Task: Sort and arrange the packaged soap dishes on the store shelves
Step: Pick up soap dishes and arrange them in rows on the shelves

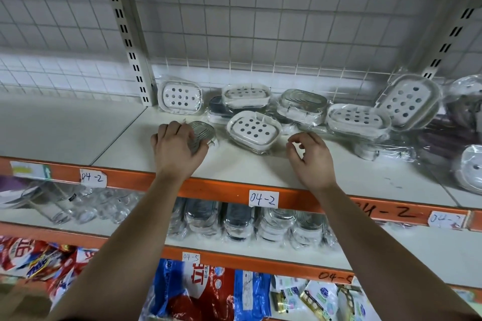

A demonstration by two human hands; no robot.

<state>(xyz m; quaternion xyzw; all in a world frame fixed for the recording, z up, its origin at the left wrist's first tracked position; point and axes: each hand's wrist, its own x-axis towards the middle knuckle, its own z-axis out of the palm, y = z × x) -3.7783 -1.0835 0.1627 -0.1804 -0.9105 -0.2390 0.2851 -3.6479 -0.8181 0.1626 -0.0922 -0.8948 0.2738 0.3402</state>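
While the shelf [234, 168] tagged 04-2 is not yet in order, its stock reads as follows.

1. Left bay: bare board left of the slotted upright [133, 52]. Likely the room for a tidy row.

2. Propped white dish [180, 96]: wrapped, perforated, stood on edge against the back grid [287, 34], face out, just right of the upright. I judge it the start of a row.

3. My left hand [177, 146]: fingers curled over the ribbed clear dish [203, 133], gripping it from above. The dish lies flat near the shelf front. A grip like this suits sliding or lifting it toward the propped one.

4. Stacked pair [242, 99]: a pale wrapped dish on a dark one, at the back, not yet sorted.

5. Lower row [240, 224]: one shelf down, similar packaged dishes stand on edge, close-packed. Probably the pattern wanted above.

6. Front white dish [254, 131]: wrapped, perforated, lying slightly tilted between my two hands, touching neither.

7. Oval clear dish [302, 103]: wrapped, at the back, crowded against its neighbours.

8. My right hand [311, 157]: over the board just right of the front white dish, fingers curled, thumb near forefinger. Nothing is plainly held, but I cannot tell whether it pinches clear film.

9. Flat white dish [358, 117]: wrapped, resting on other packs.

10. Leaning white dish [409, 101]: tipped up behind the flat one, toward the grid. More wrapped pieces lie at the far right edge.
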